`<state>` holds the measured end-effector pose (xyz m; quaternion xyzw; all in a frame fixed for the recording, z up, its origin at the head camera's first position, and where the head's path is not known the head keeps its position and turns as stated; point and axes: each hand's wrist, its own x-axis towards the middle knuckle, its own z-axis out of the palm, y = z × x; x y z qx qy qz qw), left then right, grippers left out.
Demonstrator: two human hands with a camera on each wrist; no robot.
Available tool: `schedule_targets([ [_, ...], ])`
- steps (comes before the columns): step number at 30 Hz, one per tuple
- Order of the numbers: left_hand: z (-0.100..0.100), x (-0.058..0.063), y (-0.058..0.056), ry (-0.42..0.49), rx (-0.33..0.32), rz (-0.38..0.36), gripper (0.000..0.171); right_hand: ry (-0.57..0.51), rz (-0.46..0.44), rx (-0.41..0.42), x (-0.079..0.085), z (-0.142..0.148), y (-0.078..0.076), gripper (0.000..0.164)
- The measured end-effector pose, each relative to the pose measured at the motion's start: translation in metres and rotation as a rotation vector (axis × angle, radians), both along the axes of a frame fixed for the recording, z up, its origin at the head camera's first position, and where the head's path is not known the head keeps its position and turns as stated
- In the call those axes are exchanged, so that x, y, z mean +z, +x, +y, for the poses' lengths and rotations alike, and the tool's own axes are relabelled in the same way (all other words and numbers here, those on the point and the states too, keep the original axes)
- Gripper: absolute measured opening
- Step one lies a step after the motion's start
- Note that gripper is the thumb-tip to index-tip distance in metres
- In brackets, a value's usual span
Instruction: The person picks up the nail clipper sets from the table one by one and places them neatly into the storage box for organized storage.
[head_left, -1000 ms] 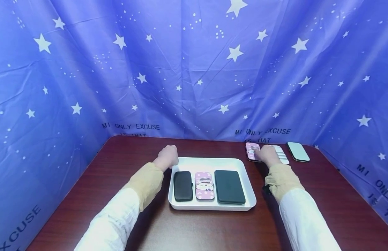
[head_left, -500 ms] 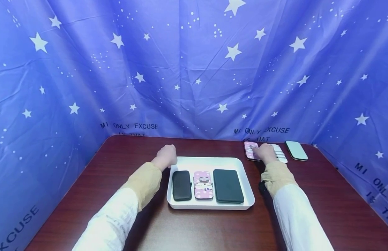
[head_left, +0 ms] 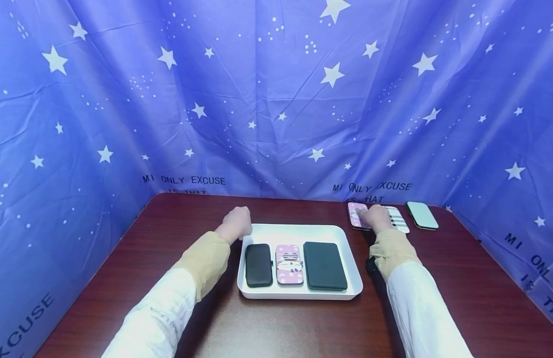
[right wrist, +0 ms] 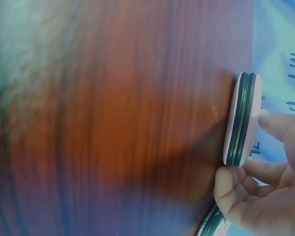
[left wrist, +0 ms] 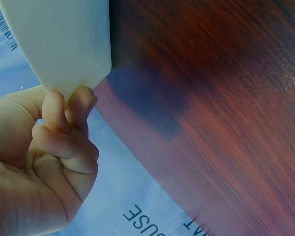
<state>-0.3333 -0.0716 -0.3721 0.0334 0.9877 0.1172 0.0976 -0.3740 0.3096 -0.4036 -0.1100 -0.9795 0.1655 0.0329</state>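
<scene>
On the dark wooden table, the left hand curls its fingers against the far-left corner of the white tray. Further right, the right hand pinches the pink case, thumb and fingers at its edges, beside a striped case.

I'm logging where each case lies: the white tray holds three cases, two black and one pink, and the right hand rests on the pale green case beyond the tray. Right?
Not quite. The head view shows the right hand on the pink case; the pale green case lies untouched farther right. The white tray count is correct.
</scene>
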Motion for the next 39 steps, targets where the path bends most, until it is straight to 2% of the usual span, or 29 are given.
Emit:
schedule_targets([
  [8, 0.001, -0.001, 0.000, 0.003, -0.004, 0.001, 0.024, -0.082, -0.002, -0.027, -0.001, 0.004, 0.002, 0.052],
  [15, 0.001, -0.002, 0.000, 0.000, -0.004, 0.003, 0.025, -0.097, -0.014, -0.009, 0.005, 0.002, 0.004, 0.049],
  [21, 0.001, -0.001, -0.001, -0.006, 0.003, -0.004, 0.031, -0.117, -0.008, -0.034, 0.004, 0.001, 0.003, 0.055],
  [27, 0.000, 0.000, -0.001, -0.001, 0.002, -0.012, 0.034, -0.191, -0.006, -0.074, 0.004, 0.001, 0.000, 0.066],
  [30, 0.000, 0.000, 0.000, 0.001, 0.002, -0.015, 0.035, -0.216, 0.001, -0.086, 0.004, 0.002, -0.001, 0.064],
  [33, 0.000, 0.001, 0.000, 0.000, 0.003, -0.019, 0.035, -0.301, 0.007, -0.117, 0.003, 0.005, -0.001, 0.057],
  [37, 0.000, 0.002, -0.001, -0.003, 0.002, -0.020, 0.031, -0.518, 0.002, -0.159, 0.003, 0.009, -0.002, 0.043],
  [39, 0.000, 0.002, -0.002, -0.005, 0.000, -0.018, 0.028, -0.609, -0.002, -0.168, 0.003, 0.010, -0.002, 0.042],
])
